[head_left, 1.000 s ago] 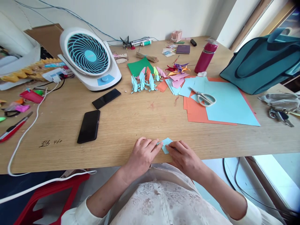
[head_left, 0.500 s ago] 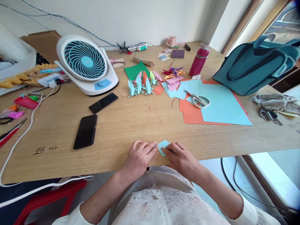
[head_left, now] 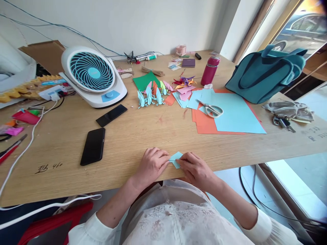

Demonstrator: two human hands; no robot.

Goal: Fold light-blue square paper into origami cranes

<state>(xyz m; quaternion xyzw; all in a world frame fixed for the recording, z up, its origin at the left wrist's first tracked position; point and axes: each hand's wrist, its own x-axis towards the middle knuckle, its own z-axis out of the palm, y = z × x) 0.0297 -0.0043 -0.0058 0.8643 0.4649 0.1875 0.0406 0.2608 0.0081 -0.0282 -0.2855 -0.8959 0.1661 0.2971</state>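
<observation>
We have folded blue paper (head_left: 175, 157) by the worktop's (head_left: 127, 143) near edge, between both hands, touching each. Left hand (head_left: 154, 164): fingers curled at its left corner, pinching or pressing, can't tell. Right hand (head_left: 196, 169): thumb and fingers closed on its right side. Long axis unclear, ends covered.

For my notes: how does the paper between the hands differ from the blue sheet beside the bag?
The paper is small and folded; the sheet is large and flat. The left hand and right hand touch the paper, but not the sheet. Both are light blue.
</observation>
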